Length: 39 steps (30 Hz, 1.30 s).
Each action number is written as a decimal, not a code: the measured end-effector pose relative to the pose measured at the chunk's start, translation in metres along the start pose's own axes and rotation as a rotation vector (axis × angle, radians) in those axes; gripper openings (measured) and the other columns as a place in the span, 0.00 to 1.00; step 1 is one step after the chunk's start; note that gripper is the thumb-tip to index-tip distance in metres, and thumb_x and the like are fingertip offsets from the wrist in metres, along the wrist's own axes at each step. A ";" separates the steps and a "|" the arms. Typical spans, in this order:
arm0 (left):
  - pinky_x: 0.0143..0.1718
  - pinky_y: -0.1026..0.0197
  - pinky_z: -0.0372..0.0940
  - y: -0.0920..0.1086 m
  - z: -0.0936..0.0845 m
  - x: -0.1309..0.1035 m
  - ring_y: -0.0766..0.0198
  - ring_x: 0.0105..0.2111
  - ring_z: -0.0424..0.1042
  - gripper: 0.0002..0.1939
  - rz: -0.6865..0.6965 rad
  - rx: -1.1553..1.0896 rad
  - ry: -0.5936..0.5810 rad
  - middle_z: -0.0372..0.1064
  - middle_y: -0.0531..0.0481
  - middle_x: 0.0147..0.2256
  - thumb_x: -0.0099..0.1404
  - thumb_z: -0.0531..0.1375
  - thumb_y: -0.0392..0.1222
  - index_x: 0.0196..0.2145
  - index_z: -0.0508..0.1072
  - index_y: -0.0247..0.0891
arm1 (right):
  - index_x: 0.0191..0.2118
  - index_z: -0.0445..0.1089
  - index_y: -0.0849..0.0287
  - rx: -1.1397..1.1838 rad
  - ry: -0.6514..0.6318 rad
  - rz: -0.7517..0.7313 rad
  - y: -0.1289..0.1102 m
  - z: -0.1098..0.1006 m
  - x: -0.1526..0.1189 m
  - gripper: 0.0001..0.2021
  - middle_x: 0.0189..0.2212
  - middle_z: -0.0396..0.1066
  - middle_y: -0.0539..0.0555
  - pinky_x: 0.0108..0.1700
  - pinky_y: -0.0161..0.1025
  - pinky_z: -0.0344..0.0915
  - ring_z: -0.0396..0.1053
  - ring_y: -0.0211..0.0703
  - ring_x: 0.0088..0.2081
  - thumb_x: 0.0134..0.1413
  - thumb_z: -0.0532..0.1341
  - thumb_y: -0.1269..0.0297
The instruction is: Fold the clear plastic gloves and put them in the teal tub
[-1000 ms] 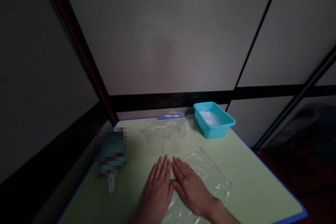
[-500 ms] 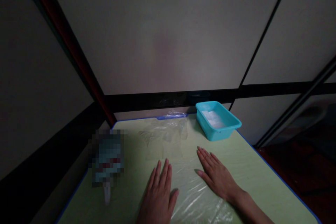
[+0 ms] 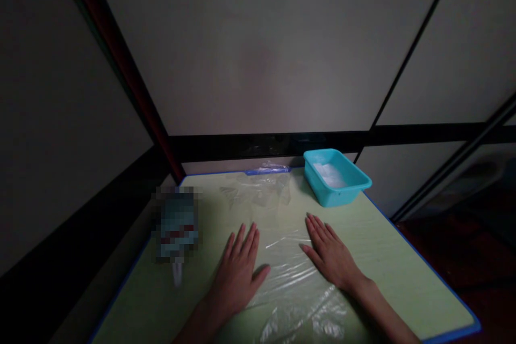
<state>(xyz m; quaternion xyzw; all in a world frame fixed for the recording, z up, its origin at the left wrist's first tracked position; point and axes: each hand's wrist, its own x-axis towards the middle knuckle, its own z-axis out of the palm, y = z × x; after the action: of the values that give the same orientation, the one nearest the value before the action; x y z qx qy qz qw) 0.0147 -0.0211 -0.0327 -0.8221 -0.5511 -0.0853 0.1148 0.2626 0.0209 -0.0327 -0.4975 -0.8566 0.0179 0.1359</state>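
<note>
A clear plastic sheet or bag, wrinkled and shiny, lies on the pale green table. On its left side my left hand rests flat, palm down, fingers stretched forward and thumb apart. My right hand lies palm down at the sheet's right side, its fingers extended and thumb spread. Neither hand grasps anything. Beyond the hands, another thin, clear plastic piece is spread toward the back edge. Whether the two plastic areas are joined, I cannot tell.
A turquoise basin with white folded material inside stands at the back right. A pixelated bluish object with a pale lower end sits at the left. The table has a blue edge, with a panelled wall behind it.
The view has shifted, showing more of the table's near right corner. My left hand has moved slightly forward on the sheet; my right hand keeps nearly the same place, flat.
</note>
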 end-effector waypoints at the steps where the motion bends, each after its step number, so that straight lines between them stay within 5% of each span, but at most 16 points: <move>1: 0.54 0.48 0.47 -0.004 0.001 -0.001 0.52 0.58 0.46 0.31 -0.008 0.002 -0.008 0.48 0.42 0.58 0.61 0.47 0.53 0.58 0.52 0.33 | 0.61 0.43 0.66 0.001 0.001 0.002 0.000 0.000 0.000 0.30 0.59 0.42 0.61 0.57 0.50 0.46 0.40 0.46 0.60 0.59 0.44 0.52; 7: 0.53 0.45 0.48 -0.019 -0.007 -0.013 0.50 0.57 0.48 0.31 -0.075 0.017 0.010 0.50 0.37 0.57 0.61 0.47 0.52 0.57 0.52 0.30 | 0.61 0.42 0.65 0.061 -0.034 0.034 0.003 -0.005 0.000 0.30 0.60 0.41 0.62 0.57 0.51 0.45 0.39 0.47 0.60 0.59 0.44 0.51; 12: 0.53 0.50 0.51 0.016 -0.021 -0.025 0.54 0.58 0.46 0.30 -0.113 -0.007 0.123 0.47 0.35 0.58 0.63 0.45 0.45 0.59 0.43 0.26 | 0.61 0.43 0.67 0.123 -0.049 0.016 -0.031 -0.014 -0.005 0.26 0.60 0.40 0.61 0.58 0.49 0.45 0.37 0.46 0.60 0.60 0.44 0.59; 16: 0.51 0.53 0.55 0.048 -0.013 -0.030 0.52 0.56 0.51 0.29 -0.119 0.000 0.128 0.51 0.31 0.56 0.62 0.47 0.44 0.56 0.50 0.22 | 0.61 0.43 0.66 0.173 -0.120 -0.156 -0.073 -0.018 -0.010 0.26 0.60 0.39 0.58 0.59 0.45 0.43 0.36 0.44 0.60 0.58 0.46 0.66; 20: 0.51 0.53 0.55 0.053 -0.001 -0.033 0.52 0.56 0.52 0.26 -0.129 0.011 0.103 0.54 0.32 0.55 0.61 0.48 0.42 0.54 0.56 0.23 | 0.61 0.41 0.65 0.174 -0.155 -0.203 -0.091 -0.014 -0.012 0.25 0.60 0.39 0.58 0.59 0.44 0.44 0.37 0.43 0.60 0.59 0.45 0.68; 25: 0.52 0.51 0.54 0.049 0.002 -0.035 0.51 0.56 0.51 0.27 -0.136 0.028 0.116 0.54 0.35 0.55 0.60 0.49 0.45 0.53 0.58 0.25 | 0.61 0.41 0.62 0.100 -0.118 -0.213 -0.073 -0.006 -0.015 0.25 0.60 0.39 0.56 0.59 0.48 0.45 0.36 0.46 0.60 0.60 0.45 0.61; 34: 0.52 0.51 0.55 0.051 -0.004 -0.034 0.51 0.57 0.50 0.28 -0.144 0.032 0.088 0.53 0.37 0.56 0.61 0.49 0.47 0.53 0.58 0.25 | 0.60 0.44 0.65 -0.044 -0.049 -0.008 -0.002 -0.006 -0.028 0.25 0.60 0.40 0.56 0.58 0.48 0.47 0.38 0.45 0.60 0.61 0.43 0.58; 39: 0.53 0.51 0.54 0.046 -0.007 -0.032 0.51 0.57 0.49 0.28 -0.133 -0.025 0.037 0.51 0.35 0.57 0.62 0.49 0.47 0.55 0.56 0.24 | 0.60 0.44 0.65 -0.031 -0.067 0.029 0.006 -0.007 -0.029 0.25 0.60 0.40 0.57 0.58 0.49 0.46 0.37 0.46 0.60 0.60 0.42 0.58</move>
<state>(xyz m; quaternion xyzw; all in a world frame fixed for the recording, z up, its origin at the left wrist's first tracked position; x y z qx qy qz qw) 0.0454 -0.0684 -0.0388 -0.7834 -0.6011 -0.1146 0.1088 0.2826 -0.0016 -0.0328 -0.5111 -0.8535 0.0231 0.0990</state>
